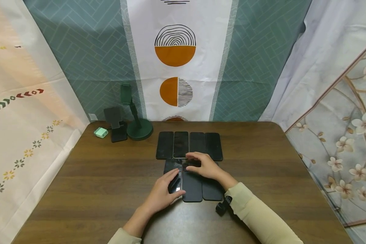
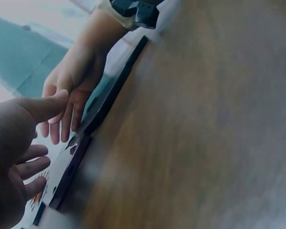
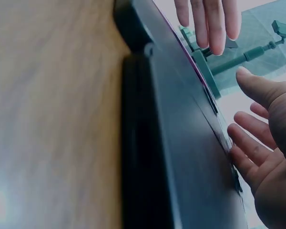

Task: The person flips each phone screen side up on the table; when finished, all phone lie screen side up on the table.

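Note:
Three dark smartphones lie side by side in a front row on the wooden table. Over the left phone [image 1: 177,184], which has a glossy face, hovers my left hand [image 1: 161,194], thumb and fingers spread near its edges. My right hand [image 1: 206,166] is above the top end of the middle phone [image 1: 192,189], which shows a camera bump; its fingers are loosely bent. The right phone [image 1: 211,189] lies partly under my right wrist. In the wrist views, the left hand [image 2: 12,152] and right hand [image 3: 276,133] appear apart from the phones, gripping nothing.
Behind, several more phones [image 1: 164,145] form a second row. A green stand [image 1: 140,129], a black stand [image 1: 119,133] and a mint-green charger block [image 1: 101,132] are at the back left. A black camera [image 1: 222,207] is strapped at my right wrist.

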{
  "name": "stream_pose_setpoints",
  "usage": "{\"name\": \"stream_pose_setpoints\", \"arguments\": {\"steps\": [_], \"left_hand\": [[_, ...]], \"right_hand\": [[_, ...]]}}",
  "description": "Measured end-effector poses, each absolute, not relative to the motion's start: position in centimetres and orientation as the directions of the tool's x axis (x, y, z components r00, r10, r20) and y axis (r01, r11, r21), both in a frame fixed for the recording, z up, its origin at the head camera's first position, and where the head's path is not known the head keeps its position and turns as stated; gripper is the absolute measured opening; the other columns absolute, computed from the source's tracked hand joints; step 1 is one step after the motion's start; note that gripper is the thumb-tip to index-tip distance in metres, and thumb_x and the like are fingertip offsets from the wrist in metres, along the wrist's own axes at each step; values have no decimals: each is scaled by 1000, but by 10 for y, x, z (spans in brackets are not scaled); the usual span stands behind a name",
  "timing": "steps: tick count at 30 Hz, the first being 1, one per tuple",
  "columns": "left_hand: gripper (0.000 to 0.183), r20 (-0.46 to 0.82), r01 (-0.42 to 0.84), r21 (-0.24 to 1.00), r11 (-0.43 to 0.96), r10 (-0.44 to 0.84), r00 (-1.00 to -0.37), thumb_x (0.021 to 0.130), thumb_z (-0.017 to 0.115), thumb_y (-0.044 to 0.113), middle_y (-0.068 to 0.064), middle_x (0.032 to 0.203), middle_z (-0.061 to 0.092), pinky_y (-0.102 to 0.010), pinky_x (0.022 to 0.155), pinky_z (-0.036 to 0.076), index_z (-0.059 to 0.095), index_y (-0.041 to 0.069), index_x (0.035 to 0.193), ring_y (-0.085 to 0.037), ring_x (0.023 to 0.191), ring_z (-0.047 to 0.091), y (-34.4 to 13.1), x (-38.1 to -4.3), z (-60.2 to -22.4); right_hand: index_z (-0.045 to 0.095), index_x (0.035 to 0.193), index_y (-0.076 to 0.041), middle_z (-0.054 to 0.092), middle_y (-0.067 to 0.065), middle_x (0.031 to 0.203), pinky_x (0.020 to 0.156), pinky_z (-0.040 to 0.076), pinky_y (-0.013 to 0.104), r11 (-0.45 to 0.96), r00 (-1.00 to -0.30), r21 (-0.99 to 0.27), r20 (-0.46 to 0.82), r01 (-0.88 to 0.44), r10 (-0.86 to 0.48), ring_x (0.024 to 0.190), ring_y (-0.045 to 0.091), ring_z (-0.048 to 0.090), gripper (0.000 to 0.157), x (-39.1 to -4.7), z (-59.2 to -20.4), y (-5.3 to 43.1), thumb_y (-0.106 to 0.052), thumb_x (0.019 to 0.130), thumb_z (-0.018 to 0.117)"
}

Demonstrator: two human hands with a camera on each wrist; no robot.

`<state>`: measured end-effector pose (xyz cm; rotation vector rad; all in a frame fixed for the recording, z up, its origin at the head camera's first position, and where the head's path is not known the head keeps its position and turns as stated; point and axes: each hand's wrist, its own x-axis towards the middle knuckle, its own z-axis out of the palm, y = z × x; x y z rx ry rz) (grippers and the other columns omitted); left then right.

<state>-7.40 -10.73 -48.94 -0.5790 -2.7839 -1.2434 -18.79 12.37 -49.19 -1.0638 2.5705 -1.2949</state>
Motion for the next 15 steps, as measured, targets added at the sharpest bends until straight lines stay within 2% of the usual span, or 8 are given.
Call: {"name": "stream_pose_setpoints", "arguments": {"steps": [8,15], "left_hand": [[75,161,395,677,621,399,-903,86,82,37,-12,151,50,-57,112,38,52,4,147,-32,140,46,-93,-77,-491],[83,136,424,656,625,455,-880,81,86,42,-10,152,49,-57,112,37,53,3,146,-33,141,43,-84,-81,-493]], "right_hand": [[64,132,-3,70,8,122,89,56,42,475,-793,-689,246,-547,-557,107,22,66,46,-180,-493,142,-22,92,77],[65,132,-7,69,5,125,101,48,49,544,-786,-618,210,-568,-582,116,24,62,48,-174,-493,150,-27,91,78]]}}
